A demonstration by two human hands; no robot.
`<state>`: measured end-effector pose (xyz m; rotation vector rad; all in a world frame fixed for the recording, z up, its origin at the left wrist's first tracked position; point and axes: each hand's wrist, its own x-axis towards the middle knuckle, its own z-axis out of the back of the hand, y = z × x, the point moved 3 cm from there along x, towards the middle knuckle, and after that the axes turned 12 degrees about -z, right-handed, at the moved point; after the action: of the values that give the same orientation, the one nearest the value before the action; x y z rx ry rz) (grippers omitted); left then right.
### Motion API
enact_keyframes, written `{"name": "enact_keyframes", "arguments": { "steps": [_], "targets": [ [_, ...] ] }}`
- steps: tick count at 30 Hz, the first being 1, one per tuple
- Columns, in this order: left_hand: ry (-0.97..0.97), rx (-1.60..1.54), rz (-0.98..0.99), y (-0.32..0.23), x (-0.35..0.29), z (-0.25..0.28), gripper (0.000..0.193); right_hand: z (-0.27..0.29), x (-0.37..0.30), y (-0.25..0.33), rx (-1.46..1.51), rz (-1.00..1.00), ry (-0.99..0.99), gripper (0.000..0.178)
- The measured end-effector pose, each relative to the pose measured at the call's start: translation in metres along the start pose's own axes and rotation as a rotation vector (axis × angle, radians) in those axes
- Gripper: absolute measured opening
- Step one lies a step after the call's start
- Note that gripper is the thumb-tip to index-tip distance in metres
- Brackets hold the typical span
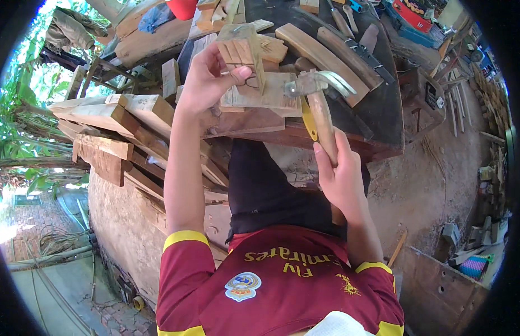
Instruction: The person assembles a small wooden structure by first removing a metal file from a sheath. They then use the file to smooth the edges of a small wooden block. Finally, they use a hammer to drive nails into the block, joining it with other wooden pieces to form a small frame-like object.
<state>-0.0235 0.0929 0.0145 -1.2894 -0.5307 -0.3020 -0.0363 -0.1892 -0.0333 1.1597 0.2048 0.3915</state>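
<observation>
My left hand (212,78) is closed round a small grooved wooden piece (241,53), holding it upright with thumb and fingers. Just beneath it lies a pale wooden block (279,96) near the front edge of the workbench. In my right hand (341,173) is the wooden handle of a claw hammer (323,120). Its metal head is up beside the block's right end, with the curved claw pointing right. A yellow flat thing (309,120) shows beside the hammer handle; its kind I cannot make out.
The dark workbench (383,112) carries wooden planes (324,61), and several hand tools toward the back. Stacked timber (117,117) stands to the left. At the far right back is a red and blue toolbox (411,22). A wooden box (439,291) stands on the ground at lower right.
</observation>
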Motion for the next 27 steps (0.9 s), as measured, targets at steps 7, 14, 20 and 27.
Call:
{"name": "enact_keyframes", "arguments": {
  "steps": [7, 14, 20, 27],
  "targets": [
    [-0.132, 0.087, -0.008, -0.013, -0.005, -0.015, 0.046, -0.005, 0.003, -0.002, -0.002, -0.032, -0.019, 0.029],
    [-0.103, 0.240, 0.087, -0.005, -0.011, -0.004, 0.057, -0.011, 0.009, -0.005, -0.030, -0.007, -0.046, 0.029],
    [-0.099, 0.507, -0.012, 0.016, -0.075, -0.012, 0.077, -0.005, 0.007, -0.006, -0.036, 0.057, -0.102, 0.033],
    [-0.414, 0.988, -0.055, 0.010, -0.080, -0.040, 0.088, -0.002, -0.013, -0.005, -0.004, 0.148, -0.159, 0.041]
  ]
}}
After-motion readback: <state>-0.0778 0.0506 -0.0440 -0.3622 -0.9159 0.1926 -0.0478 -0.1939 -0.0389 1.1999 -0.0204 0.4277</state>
